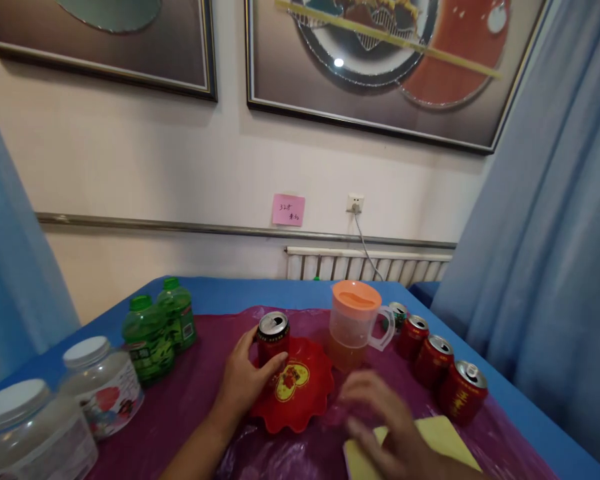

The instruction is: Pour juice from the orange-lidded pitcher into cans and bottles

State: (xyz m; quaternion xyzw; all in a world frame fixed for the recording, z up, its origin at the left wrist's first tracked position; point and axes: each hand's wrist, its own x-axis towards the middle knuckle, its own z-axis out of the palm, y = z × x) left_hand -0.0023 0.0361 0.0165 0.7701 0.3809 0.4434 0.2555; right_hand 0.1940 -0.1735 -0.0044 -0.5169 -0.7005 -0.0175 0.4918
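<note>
Cans [273, 343] smooth, shiny metal; dish [317, 403] glossy plastic. Pitcher [345, 330] translucent plastic, table cover [190, 380] wrinkled shiny plastic, curtain [530, 280] matt cloth.

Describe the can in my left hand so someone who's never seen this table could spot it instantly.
On the blue-covered table, find the red dish with the wavy rim. At its far side is a red can with a silver top, the left hand around it. Unlike the red cans lined up at the right, it is the only one held.
</note>
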